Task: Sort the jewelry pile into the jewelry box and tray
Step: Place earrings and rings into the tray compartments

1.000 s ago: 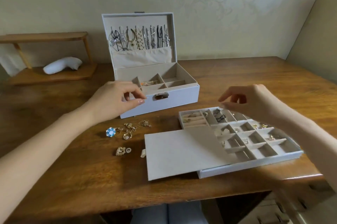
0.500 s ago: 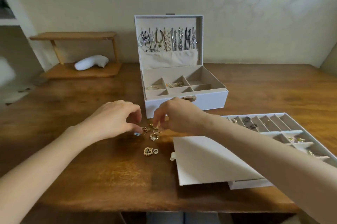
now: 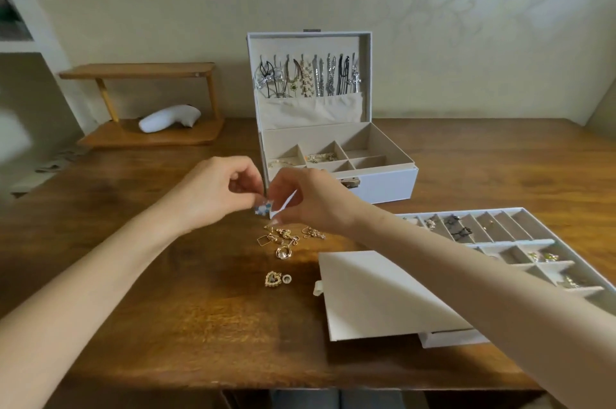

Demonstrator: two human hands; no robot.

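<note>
Head view, single frame. Left hand (image 3: 213, 192) and right hand (image 3: 310, 202) meet above the wooden table (image 3: 166, 325), just in front of the jewelry box (image 3: 383, 185). Both have curled fingers; fingertips of each pinch a small blue jewel (image 3: 263, 209) from opposite sides, and it is lifted clear of the table.

Jewelry pile (image 3: 283, 238): gold pieces lying loose on the table directly below the hands. Gold heart pendant (image 3: 273, 278) and a small ring (image 3: 286, 279) lie touching each other, a little nearer the camera, apart from the pile.

Box is open, lid upright, with necklaces (image 3: 306, 78) hanging in a row inside the lid above a cloth pocket. Two of its divided base compartments hold gold items.

Tray (image 3: 533, 242) sits right of the pile, partly behind the right forearm; several compartments hold small pieces, detail too fine to name. Flat pale panel (image 3: 376, 295) lies over its near-left part.

Wooden shelf (image 3: 143, 138) stands at far left, with a white object (image 3: 170, 117) on its lower board.
</note>
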